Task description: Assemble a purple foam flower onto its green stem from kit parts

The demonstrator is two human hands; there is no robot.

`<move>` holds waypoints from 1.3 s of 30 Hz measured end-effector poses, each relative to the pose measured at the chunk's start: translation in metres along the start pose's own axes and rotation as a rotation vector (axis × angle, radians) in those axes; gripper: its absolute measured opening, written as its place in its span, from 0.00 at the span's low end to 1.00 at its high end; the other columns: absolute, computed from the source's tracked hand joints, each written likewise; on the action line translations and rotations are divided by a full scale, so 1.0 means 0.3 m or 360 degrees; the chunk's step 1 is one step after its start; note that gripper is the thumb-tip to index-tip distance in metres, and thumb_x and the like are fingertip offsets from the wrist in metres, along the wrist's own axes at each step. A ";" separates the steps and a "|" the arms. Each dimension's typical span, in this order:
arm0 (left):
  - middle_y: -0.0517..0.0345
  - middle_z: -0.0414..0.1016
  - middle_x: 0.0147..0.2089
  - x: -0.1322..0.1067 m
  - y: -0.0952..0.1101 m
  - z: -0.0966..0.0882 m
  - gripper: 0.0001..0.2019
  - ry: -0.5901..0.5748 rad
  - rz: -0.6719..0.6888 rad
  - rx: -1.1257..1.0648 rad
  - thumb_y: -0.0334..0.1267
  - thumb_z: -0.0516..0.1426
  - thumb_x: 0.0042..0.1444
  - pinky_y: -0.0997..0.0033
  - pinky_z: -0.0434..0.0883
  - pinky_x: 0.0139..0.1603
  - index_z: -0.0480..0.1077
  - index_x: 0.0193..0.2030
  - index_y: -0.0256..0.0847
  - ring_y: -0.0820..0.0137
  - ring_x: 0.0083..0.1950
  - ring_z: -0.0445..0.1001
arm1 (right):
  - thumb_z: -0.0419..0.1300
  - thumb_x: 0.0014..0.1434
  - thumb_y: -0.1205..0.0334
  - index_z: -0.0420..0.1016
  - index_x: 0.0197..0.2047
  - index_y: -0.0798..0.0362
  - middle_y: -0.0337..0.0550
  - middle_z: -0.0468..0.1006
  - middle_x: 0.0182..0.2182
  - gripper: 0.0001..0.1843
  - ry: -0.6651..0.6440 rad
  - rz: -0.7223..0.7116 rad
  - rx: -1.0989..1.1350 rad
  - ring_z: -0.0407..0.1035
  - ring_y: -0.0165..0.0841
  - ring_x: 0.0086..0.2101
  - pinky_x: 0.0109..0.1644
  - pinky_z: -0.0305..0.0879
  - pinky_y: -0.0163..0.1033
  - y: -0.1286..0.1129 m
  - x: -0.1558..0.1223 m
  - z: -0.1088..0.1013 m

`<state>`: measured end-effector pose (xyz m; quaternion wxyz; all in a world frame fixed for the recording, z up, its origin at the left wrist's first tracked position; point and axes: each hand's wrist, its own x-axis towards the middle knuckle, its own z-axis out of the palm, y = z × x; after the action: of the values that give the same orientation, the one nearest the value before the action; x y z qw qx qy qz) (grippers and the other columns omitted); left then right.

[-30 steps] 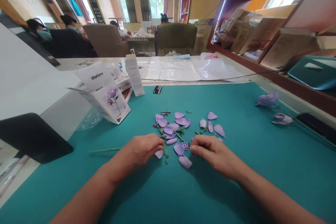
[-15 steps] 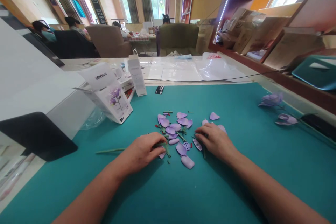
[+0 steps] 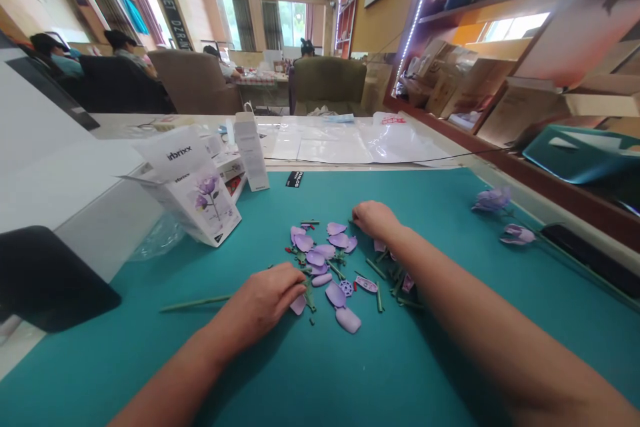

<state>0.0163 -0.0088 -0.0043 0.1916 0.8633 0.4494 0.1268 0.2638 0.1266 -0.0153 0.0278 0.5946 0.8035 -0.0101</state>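
Observation:
A loose pile of lilac plastic petals [image 3: 320, 253] and green stem pieces lies in the middle of the teal cutting mat [image 3: 450, 347]. My left hand [image 3: 263, 303] rests at the pile's near left edge, and a long green stem [image 3: 197, 303] runs under it. Whether the hand grips that stem is hidden. My right hand [image 3: 374, 220] reaches over to the far side, its fingertips beside a lilac petal [image 3: 336, 228]. Below my right forearm lie green stem pieces [image 3: 383, 273] and a pink-lilac piece [image 3: 367, 283]. A lilac openwork hub [image 3: 346, 288] sits near a large petal [image 3: 347, 320].
An irbrixx box [image 3: 187, 193] showing a purple flower stands at the mat's far left, beside a clear plastic bag [image 3: 155, 237]. A built lilac flower [image 3: 493, 200] lies at the right. Plastic sheets [image 3: 340, 140] cover the table beyond. Seated people [image 3: 120, 43] are in the background.
My right hand has moved from the near right of the pile to its far side, uncovering stem pieces. My left hand stays at the pile's left edge. The view has shifted slightly.

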 end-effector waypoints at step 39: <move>0.58 0.70 0.32 -0.014 0.049 0.002 0.13 0.0071 0.0079 0.0065 0.37 0.45 0.66 0.72 0.66 0.34 0.69 0.36 0.39 0.70 0.33 0.70 | 0.58 0.59 0.70 0.75 0.32 0.52 0.40 0.72 0.29 0.06 0.0576 -0.0677 0.1139 0.67 0.30 0.32 0.34 0.60 0.32 -0.278 -0.375 0.028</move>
<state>0.0248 -0.0200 0.0014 0.1607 0.8749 0.4343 0.1415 0.2170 -0.0057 -0.0187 -0.3231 0.3807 0.8457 -0.1885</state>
